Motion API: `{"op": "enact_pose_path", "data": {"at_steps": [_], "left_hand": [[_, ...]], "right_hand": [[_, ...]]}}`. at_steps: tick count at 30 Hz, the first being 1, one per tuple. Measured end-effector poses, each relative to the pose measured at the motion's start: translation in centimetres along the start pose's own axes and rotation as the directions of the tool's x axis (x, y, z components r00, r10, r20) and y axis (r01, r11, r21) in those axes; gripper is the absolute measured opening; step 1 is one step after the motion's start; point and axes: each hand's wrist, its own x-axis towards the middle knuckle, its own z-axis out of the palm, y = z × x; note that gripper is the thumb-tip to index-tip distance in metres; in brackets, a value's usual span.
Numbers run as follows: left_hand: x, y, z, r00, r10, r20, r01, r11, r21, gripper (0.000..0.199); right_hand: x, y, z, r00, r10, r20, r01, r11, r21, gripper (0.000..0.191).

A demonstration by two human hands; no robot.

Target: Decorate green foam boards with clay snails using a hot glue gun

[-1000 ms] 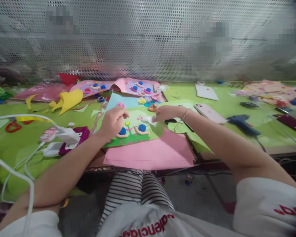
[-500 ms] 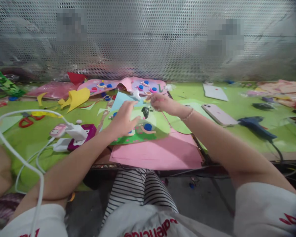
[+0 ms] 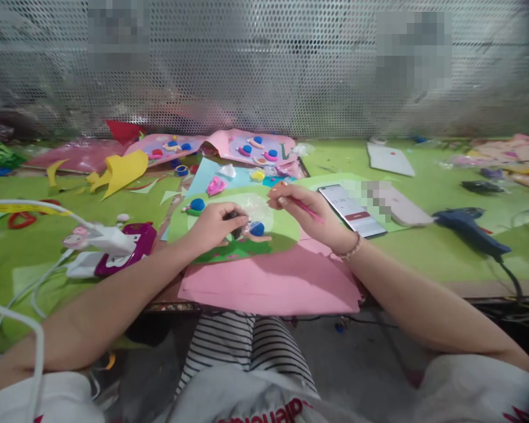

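Note:
My left hand (image 3: 214,226) is closed, thumb and fingers pinching a small dark lump (image 3: 237,218) that looks wrapped in clear plastic. My right hand (image 3: 308,214), fingers curled, holds a thin pink stick (image 3: 309,211); something small and orange shows at its fingertips. Beneath both hands lies a rounded light-green card (image 3: 286,232) with a darker green lower edge. On it are clay snails, one with a blue shell (image 3: 256,228) beside my left fingertips and another blue shell (image 3: 197,204) at the left. Pink sheets (image 3: 268,288) lie under the card.
Behind the card, a light-blue sheet (image 3: 206,170) bears pink, white and yellow lumps. Decorated pink cards (image 3: 229,141) stand farther back. To the right are a lit phone (image 3: 355,214), a pink phone (image 3: 401,202) and a blue glue gun (image 3: 467,226). A purple power strip (image 3: 143,241) with white cables sits left.
My left hand has gone from open above the card to pinching the dark lump. My right hand has drawn back from the far lumps towards me, and the pink stick now shows in it.

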Motion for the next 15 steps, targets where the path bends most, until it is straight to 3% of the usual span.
{"op": "enact_pose_path", "data": {"at_steps": [5, 15], "left_hand": [[-0.4, 0.5, 0.3, 0.999, 0.047, -0.001, -0.047, 0.997, -0.055, 0.014], [-0.2, 0.2, 0.6, 0.987, 0.158, -0.001, -0.158, 0.986, -0.042, 0.014]], "right_hand": [[-0.2, 0.2, 0.3, 0.99, -0.133, 0.045, 0.139, 0.966, -0.219, 0.008], [-0.5, 0.4, 1.2, 0.998, -0.027, 0.051, 0.033, 0.993, -0.117, 0.004]]}}
